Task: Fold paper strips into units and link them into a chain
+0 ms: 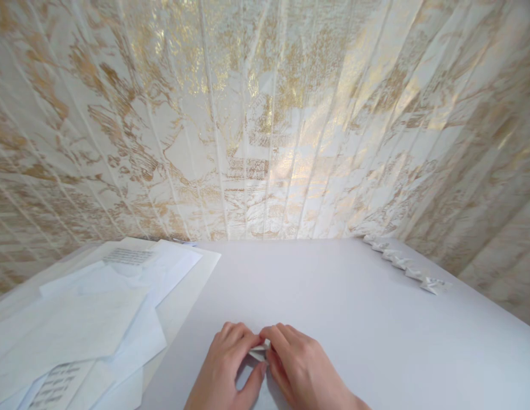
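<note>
The small folded paper (259,352) sits at the near edge of your view, low in the middle, between your fingertips; it looks pale and narrow, comes to a point on its left, and your fingers hide part of it. Your left hand (226,361) grasps it, forefinger along the upper edge and thumb curled below, while your right hand (300,359) pinches its other end. Beneath lies the white table (329,302). To your left is a loose, overlapping pile of paper sheets (77,327); one near the back bears a grey printed block (128,256) and one at the front shows bolder dark lines (55,384), both too blurred to read. Far right, folded paper pieces (400,261) form a slanting row, the nearest carrying illegible dark marks. Gold-patterned, pleated cloth (256,125) hangs behind.
</note>
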{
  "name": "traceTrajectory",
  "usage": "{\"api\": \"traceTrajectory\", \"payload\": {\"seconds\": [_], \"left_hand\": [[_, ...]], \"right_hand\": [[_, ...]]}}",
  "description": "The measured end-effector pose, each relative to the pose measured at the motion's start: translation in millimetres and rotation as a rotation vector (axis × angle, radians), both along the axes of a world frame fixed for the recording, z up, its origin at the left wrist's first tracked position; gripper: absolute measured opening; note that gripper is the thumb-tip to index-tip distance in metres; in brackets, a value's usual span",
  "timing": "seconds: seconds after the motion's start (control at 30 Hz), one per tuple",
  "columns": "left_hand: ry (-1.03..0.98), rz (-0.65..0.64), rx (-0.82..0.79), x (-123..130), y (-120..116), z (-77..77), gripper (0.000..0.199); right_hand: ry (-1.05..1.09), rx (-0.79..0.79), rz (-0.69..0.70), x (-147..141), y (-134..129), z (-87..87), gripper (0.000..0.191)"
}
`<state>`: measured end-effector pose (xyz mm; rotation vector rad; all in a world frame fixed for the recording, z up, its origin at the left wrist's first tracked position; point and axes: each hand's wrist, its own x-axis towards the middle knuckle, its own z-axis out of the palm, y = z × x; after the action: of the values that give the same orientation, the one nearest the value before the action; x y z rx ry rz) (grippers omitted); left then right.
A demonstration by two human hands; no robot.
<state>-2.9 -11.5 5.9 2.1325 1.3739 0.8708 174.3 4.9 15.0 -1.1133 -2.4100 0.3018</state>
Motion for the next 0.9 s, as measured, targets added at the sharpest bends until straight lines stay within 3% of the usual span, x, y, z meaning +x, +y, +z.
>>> {"api": "traceTrajectory", "payload": {"seconds": [0.13, 0.23, 0.4, 0.53, 0.73, 0.9], "left_hand": [[-0.185, 0.093, -0.106, 5, -2, -1.3, 0.022], [-0.265, 0.126, -0.114, 10, -4, -5.4, 0.02], [-0.223, 0.142, -0.063, 7, -4, -10.1, 0.013], [-0.271, 0.094, -0.13, 3, 0, -7.4, 0.013], [-0.752, 0.025, -0.399, 6, 1, -4.1, 0.019], [-0.801, 0.05, -0.483, 5, -2, -9.2, 0.039]], "right_hand": [[0.042, -0.061, -0.049, -1, 1, -2.6, 0.033], [0.161, -0.198, -0.072, -2, 0, -1.2, 0.024], [0.435, -0.475, -0.127, -6, -2, -3.5, 0.008], [0.654, -0.649, -0.138, -5, -2, -10.7, 0.018], [0.814, -0.714, -0.136, -2, 0, -15.8, 0.026], [0.807, -0.651, -0.127, -3, 0, -17.3, 0.018]]}}
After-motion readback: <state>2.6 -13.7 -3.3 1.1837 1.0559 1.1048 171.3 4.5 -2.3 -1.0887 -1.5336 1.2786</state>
